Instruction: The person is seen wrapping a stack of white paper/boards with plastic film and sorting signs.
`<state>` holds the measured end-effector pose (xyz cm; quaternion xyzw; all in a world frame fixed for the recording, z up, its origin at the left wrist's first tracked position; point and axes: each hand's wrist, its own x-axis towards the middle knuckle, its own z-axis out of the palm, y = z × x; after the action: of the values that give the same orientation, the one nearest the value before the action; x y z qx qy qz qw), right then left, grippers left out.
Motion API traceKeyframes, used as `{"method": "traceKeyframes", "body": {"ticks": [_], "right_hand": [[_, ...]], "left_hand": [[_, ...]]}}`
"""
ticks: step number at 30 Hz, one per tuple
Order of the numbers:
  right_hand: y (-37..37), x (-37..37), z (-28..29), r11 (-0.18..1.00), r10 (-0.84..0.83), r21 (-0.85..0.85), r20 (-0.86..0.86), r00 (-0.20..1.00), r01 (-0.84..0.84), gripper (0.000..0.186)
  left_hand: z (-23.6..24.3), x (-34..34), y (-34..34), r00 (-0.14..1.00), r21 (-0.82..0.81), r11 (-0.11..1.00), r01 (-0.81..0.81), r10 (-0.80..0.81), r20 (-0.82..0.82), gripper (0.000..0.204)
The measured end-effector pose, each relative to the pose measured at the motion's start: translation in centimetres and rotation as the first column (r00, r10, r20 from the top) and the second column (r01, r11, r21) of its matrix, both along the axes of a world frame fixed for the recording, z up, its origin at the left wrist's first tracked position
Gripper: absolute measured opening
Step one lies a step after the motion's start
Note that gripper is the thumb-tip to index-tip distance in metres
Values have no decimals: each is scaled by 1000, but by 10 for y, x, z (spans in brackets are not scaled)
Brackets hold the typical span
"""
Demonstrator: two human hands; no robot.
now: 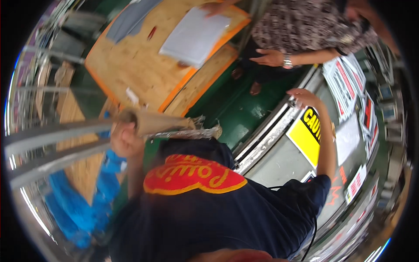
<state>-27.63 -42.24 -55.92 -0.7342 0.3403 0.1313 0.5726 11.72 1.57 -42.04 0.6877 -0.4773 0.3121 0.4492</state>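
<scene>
Left grip point(125, 139) seemingly clasps tube point(161, 122); right grip point(304, 97) loose at grey table point(274, 162); green floor point(227, 114)

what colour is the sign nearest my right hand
The sign is yellow and black, best seen in the head view.

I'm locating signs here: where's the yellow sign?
In the head view, the yellow sign lies on the grey table right of centre, just below the right hand and partly hidden by the right forearm.

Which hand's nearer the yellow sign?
Right. The right hand is just beyond the yellow sign's upper end; the left hand is well left, at the brown roll's end.
</scene>
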Motion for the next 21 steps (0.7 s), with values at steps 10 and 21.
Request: {"method": "traceKeyframes", "body": {"ticks": [10,21], "right_hand": [[97,400,-122,675,179,-707,-120,977,-211,46],[94,447,-144,672,46,-697,-298,953,-251,42]], "left_hand": [[-41,43,-6,972,-92,971,220,-227,-68,25],[-58,125,-43,938,-335,913,232,-301,-171,30]]}}
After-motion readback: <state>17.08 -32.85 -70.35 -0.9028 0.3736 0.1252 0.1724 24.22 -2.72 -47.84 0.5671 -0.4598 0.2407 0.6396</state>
